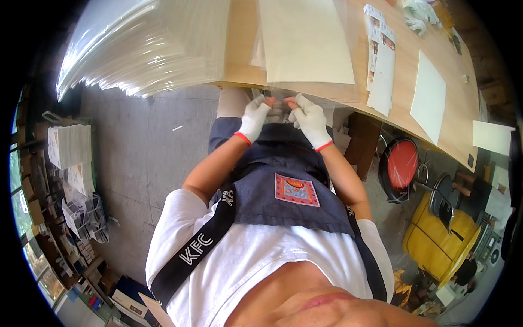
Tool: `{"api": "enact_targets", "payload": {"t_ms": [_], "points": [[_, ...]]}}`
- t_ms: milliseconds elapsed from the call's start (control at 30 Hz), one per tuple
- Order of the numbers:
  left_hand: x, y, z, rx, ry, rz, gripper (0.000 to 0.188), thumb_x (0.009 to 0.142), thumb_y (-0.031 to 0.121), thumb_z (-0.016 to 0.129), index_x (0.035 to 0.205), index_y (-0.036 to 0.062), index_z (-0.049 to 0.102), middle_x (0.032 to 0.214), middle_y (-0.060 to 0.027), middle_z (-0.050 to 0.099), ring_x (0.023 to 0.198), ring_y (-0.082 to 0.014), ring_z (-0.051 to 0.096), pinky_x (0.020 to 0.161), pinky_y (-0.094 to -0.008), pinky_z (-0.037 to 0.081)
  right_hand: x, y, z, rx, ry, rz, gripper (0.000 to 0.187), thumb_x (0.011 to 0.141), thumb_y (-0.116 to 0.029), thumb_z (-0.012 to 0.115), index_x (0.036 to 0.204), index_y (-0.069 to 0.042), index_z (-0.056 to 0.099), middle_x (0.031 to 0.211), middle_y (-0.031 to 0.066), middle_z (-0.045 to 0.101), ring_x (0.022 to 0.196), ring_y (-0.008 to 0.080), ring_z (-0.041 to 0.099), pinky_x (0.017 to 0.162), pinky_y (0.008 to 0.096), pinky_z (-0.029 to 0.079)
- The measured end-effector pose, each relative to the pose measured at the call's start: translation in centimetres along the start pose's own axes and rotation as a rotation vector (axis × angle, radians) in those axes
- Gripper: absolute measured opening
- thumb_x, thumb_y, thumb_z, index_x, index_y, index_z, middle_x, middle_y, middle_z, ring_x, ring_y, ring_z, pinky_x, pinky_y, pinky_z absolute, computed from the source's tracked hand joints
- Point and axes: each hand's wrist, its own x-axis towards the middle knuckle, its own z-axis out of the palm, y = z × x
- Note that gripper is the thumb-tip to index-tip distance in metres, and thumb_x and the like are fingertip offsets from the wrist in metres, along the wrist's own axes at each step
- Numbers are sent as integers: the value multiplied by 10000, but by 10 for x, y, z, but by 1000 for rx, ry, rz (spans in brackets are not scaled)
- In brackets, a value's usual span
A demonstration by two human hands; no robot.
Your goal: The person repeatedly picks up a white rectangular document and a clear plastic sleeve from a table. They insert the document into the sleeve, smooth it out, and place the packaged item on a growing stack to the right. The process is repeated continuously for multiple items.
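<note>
Just off the table's front edge, my left hand (pixel 255 117) and my right hand (pixel 308 118) face each other. Both wear white knit gloves with red cuffs, and some fingertips are bare. Each hand pinches the near edge of a clear plastic sleeve (pixel 278 94), which hangs slightly over the edge. On the table beyond them lies a large cream sheet (pixel 306 43); whether it is inside the sleeve I cannot tell. To its left spreads a thick pile of shiny clear plastic sleeves (pixel 144 49), overhanging the front edge.
On the wooden table (pixel 403 92), right of the cream sheet, are printed strips (pixel 381 60) and a pale sheet (pixel 429 98). White gloves (pixel 418 22) lie farther back. A red-topped stool (pixel 402 163) stands below the table at right; stacked paper (pixel 71 147) is at left.
</note>
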Motion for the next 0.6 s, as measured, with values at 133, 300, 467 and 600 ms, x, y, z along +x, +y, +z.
{"api": "enact_targets", "payload": {"t_ms": [133, 300, 467, 600], "points": [[2, 28, -10, 70, -74, -3, 237, 925, 198, 525, 1042, -7, 554, 936, -105, 647, 775, -172, 656, 659, -277, 542, 22, 2, 18, -492, 99, -350, 142, 842, -219, 506, 944, -123, 529, 771, 115, 655, 700, 307, 637, 589, 432, 481], [16, 24, -26, 157, -118, 62, 260, 929, 188, 515, 1041, -41, 565, 918, -124, 648, 758, -190, 660, 666, -286, 551, 42, -9, 27, -831, -9, -329, 176, 851, -249, 501, 972, -123, 485, 771, 110, 659, 704, 297, 651, 591, 436, 489], [17, 34, -21, 179, -93, -29, 221, 934, 157, 489, 999, -34, 576, 939, -130, 645, 776, -194, 659, 692, -301, 568, 40, -14, 18, -587, -98, -344, 117, 825, -162, 541, 915, -97, 504, 703, 87, 641, 612, 229, 640, 539, 362, 493], [-6, 47, -13, 149, 13, -20, 240, 924, 177, 513, 994, -45, 568, 891, -132, 665, 686, -186, 652, 592, -271, 543, -4, 13, -46, 647, 79, -14, 126, 802, -37, 528, 926, -53, 537, 713, 54, 611, 615, 137, 611, 555, 281, 506]]}}
